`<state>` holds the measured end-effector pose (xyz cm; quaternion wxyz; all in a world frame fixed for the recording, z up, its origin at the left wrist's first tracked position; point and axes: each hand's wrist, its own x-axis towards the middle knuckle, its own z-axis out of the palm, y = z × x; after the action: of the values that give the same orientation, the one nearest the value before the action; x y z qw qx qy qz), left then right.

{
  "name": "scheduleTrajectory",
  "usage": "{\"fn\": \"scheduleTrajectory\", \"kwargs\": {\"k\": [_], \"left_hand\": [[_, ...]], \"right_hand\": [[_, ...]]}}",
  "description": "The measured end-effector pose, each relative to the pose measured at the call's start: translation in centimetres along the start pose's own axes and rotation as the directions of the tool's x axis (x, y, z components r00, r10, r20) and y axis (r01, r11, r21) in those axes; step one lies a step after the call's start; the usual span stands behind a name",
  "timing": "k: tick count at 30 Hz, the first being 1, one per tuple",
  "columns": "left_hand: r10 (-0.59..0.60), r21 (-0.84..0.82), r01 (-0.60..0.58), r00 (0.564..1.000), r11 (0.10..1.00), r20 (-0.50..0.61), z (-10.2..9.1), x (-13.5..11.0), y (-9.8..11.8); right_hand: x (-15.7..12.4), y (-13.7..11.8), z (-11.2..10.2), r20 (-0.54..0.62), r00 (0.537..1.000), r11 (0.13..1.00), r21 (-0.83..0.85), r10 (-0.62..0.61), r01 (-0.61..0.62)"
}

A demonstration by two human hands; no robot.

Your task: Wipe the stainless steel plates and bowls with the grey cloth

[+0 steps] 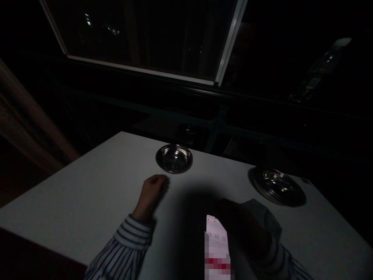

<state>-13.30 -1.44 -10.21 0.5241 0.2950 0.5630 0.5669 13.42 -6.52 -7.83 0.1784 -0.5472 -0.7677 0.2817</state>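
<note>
The scene is very dark. My left hand [151, 192] rests on the pale table [87, 194], fingers curled into a loose fist, just in front of a small steel bowl [174, 158]. My right hand [241, 229] is a dark shape in shadow, holding up a phone [217, 249] whose lit screen shows a timer. Both my sleeves are striped. Behind the right hand lies a greyish folded cloth [266, 217], partly hidden by it.
A wider steel plate [276, 186] sits at the table's far right, near the edge. Beyond the table runs a dark ledge under a window frame [227, 50]. A brownish curtain [26, 124] hangs at left.
</note>
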Motion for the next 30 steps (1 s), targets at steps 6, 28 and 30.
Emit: {"fn": "scheduleTrajectory", "kwargs": {"k": [6, 28, 30], "left_hand": [[-0.041, -0.206, 0.022, 0.995, 0.978, -0.089, 0.3, 2.9, -1.5], [-0.031, -0.417, 0.050, 0.998, 0.908, 0.052, 1.1, 4.1, -3.0], [-0.028, -0.419, 0.047, 0.998, 0.907, 0.051, 1.1, 4.1, -3.0]], "right_hand": [[9.0, -5.8, 0.1, 0.126, 0.974, 0.818, -0.529, -0.188, 0.226], [16.4, -9.7, 4.6, 0.260, 0.909, 0.592, -0.694, -0.324, 0.410], [16.4, -9.8, 4.5, 0.265, 0.911, 0.594, -0.693, -0.317, 0.408]]}}
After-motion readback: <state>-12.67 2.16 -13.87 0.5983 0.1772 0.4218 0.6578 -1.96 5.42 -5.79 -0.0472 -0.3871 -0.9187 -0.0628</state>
